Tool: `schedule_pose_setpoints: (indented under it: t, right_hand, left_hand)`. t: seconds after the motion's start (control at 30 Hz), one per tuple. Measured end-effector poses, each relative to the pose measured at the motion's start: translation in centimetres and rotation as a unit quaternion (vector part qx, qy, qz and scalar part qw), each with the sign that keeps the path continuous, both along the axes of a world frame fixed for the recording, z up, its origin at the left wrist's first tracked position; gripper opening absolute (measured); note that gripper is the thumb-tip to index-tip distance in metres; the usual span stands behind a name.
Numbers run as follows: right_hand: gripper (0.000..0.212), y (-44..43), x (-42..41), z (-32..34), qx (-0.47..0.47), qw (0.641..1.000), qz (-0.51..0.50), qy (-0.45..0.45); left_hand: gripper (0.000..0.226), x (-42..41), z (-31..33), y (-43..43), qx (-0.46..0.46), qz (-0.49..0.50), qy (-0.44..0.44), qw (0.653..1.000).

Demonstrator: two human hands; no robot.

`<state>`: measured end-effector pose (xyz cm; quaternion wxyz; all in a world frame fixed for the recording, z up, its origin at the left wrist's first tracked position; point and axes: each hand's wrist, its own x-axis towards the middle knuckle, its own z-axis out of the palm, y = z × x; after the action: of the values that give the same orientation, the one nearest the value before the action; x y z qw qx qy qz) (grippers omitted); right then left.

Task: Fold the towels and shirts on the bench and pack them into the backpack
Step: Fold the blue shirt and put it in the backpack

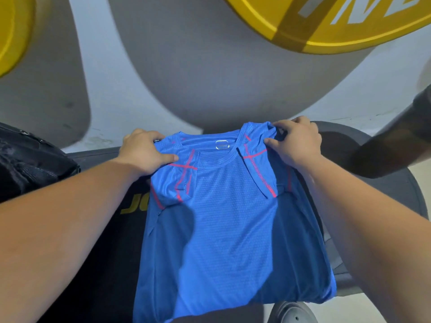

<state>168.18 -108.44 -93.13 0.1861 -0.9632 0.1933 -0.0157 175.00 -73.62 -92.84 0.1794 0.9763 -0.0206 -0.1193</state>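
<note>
Seemingly early on, the blue shirt (pixel 224 217) lies mid-desk (pixel 401 206), sleeves folded in, left grip (pixel 144 152) and right grip (pixel 296 141) each pinching a shoulder at 12 o'clock, the final fold and packing into the backpack (pixel 28 164) at 9 o'clock still undone.

The light is moderate and even, with a cool cast and no glare. A soft-edged shadow darkens the near-left part and right side of the shirt (pixel 233 217), whose mesh weave is sharp. Above the shirt, a darker band crosses the smeared yellow disc (pixel 326 31). Right of the shirt, a dark shape (pixel 396 141) is blurred. Wide-angle distortion swells the forearms (pixel 70 217) beside the shirt.
</note>
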Motion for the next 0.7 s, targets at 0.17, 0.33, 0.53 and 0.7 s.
schedule_pose_setpoints:
  t: [0.17,0.33,0.53,0.7]
  right_hand:
    - [0.018,0.4,0.5,-0.1,0.044,0.997,0.048,-0.044]
    - [0.011,0.4,0.3,0.4,0.037,0.993,0.09,-0.065]
    - [0.011,-0.1,1.3,1.7,0.028,0.989,0.127,-0.076]
    - [0.01,-0.8,4.0,3.8,0.008,0.988,0.102,-0.116]
  left_hand:
    - [0.037,0.2,0.1,-0.5,-0.044,-0.031,-0.022,0.998]
    - [0.046,0.0,1.0,-1.6,0.003,-0.067,-0.025,0.997]
    - [0.045,1.2,2.4,-1.9,0.031,-0.112,-0.084,0.99]
    - [0.04,3.6,4.7,-2.1,0.004,-0.092,-0.176,0.98]
